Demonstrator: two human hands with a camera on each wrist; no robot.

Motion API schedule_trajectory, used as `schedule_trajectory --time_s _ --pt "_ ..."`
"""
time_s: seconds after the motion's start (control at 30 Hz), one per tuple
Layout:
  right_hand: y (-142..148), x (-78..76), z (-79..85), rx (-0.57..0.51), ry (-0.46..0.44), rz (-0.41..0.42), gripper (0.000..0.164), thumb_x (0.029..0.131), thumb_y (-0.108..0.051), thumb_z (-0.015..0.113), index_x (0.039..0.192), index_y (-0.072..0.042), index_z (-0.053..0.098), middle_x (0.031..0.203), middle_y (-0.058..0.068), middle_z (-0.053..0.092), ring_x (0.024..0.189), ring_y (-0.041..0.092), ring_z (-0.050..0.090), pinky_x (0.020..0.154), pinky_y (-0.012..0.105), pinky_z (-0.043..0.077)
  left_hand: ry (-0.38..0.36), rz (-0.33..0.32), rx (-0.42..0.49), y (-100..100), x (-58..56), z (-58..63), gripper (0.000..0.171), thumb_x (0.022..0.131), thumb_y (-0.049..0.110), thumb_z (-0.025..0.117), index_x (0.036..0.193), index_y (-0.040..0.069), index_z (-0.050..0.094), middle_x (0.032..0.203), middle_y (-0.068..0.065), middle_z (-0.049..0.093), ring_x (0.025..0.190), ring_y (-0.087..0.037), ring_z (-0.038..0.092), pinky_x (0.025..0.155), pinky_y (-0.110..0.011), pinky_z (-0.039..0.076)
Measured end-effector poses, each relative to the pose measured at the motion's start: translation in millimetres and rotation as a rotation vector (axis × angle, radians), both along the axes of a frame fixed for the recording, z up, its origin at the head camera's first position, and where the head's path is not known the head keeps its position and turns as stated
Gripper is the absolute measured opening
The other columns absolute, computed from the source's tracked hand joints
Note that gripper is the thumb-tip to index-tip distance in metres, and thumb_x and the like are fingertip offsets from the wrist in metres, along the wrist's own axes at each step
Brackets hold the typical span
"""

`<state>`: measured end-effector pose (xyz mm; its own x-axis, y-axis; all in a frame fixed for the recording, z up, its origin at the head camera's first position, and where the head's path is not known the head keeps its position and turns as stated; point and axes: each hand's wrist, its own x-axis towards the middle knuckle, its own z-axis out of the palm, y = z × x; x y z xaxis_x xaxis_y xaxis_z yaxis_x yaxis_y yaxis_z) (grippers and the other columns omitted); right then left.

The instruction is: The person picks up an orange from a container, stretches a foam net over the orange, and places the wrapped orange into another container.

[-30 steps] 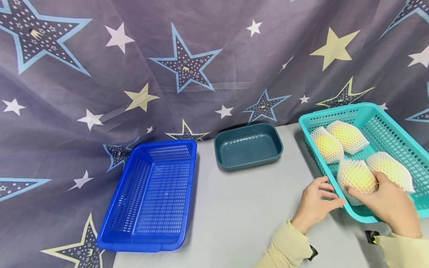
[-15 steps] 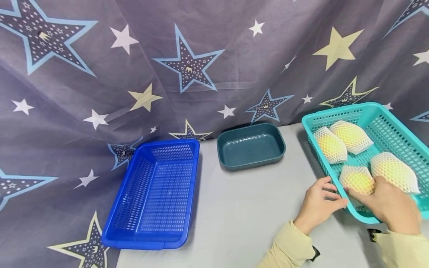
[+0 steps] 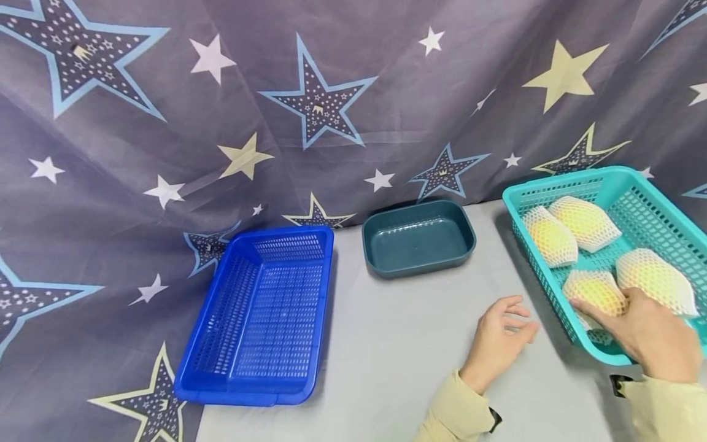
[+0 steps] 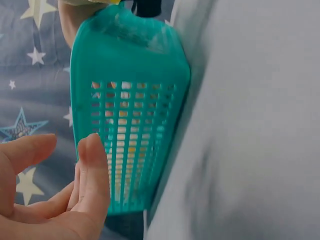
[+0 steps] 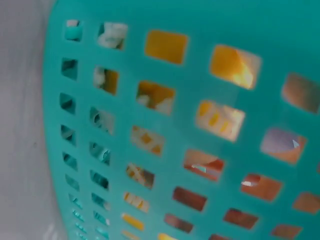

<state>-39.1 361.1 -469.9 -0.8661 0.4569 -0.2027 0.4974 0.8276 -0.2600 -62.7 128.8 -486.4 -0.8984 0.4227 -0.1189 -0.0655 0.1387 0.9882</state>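
Inside the turquoise basket [image 3: 654, 209] on the right, my right hand [image 3: 660, 337] grips a yellow fruit [image 3: 596, 291] wrapped in a white foam net. Its thumb lies along the near side of the fruit; the other fingertips are partly hidden. Beside the held fruit lies another netted fruit [image 3: 654, 279], and two more netted fruits [image 3: 585, 222] sit toward the back left of the basket. My left hand [image 3: 499, 337], fingers loosely bent and holding nothing, hovers left of the basket. Through the mesh [image 5: 200, 15], the right wrist view shows yellow fruit and fingers only in pieces.
A blue basket [image 3: 185, 374] stands at the left of the grey-white table [image 3: 386, 350]. A dark green tub [image 3: 417, 270] is at the back, between the two baskets. Behind everything hangs a star-patterned curtain [image 3: 342, 172].
My left hand has come away from the turquoise basket's side, toward the left. The right hand stays on the same fruit, whose netting has tipped slightly. The view has shifted a little.
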Motion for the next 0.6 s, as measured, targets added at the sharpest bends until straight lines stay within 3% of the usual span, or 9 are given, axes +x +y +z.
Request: schedule_trajectory --time_s 0.13,0.3,0.43,0.6 --pt "-2.4 5.3 -1.7 0.038 0.130 -0.008 0.107 0.080 -0.078 0.058 0.115 0.022 0.053 0.096 0.043 0.057 0.073 0.051 0.057 0.061 0.059 0.046 0.075 -0.004 -0.053 -13.3 -1.3 -2.0 0.039 0.094 0.020 0.069 0.132 0.019 0.060 0.110 0.011 0.065 0.091 0.005 0.062 0.077 -0.015 0.052" --pt "-6.2 9.9 -3.4 0.083 0.215 -0.021 0.100 0.082 -0.075 0.059 0.112 0.020 0.056 0.106 0.042 0.053 0.093 0.056 0.050 0.083 0.069 0.041 0.149 -0.013 -0.095 -35.2 -5.3 -3.5 0.036 0.096 0.021 0.066 0.132 0.019 0.060 0.113 0.007 0.064 0.096 0.004 0.062 0.080 -0.015 0.052" --pt "-7.5 10.9 -4.0 0.073 0.237 -0.022 0.093 0.086 -0.072 0.056 0.113 0.017 0.056 0.108 0.040 0.053 0.095 0.053 0.050 0.080 0.066 0.042 0.190 0.014 -0.113 -55.0 -9.8 -2.2 0.035 0.097 0.020 0.065 0.132 0.016 0.061 0.115 0.002 0.064 0.097 0.002 0.062 0.082 -0.016 0.052" --pt "-7.0 10.8 -2.1 0.057 0.234 -0.022 0.087 0.092 -0.068 0.051 0.113 0.017 0.055 0.108 0.039 0.053 0.096 0.053 0.051 0.076 0.063 0.044 0.190 0.047 -0.137 -76.4 -14.1 0.7 0.034 0.097 0.019 0.065 0.131 0.016 0.061 0.114 0.001 0.063 0.096 0.000 0.062 0.085 -0.019 0.054"
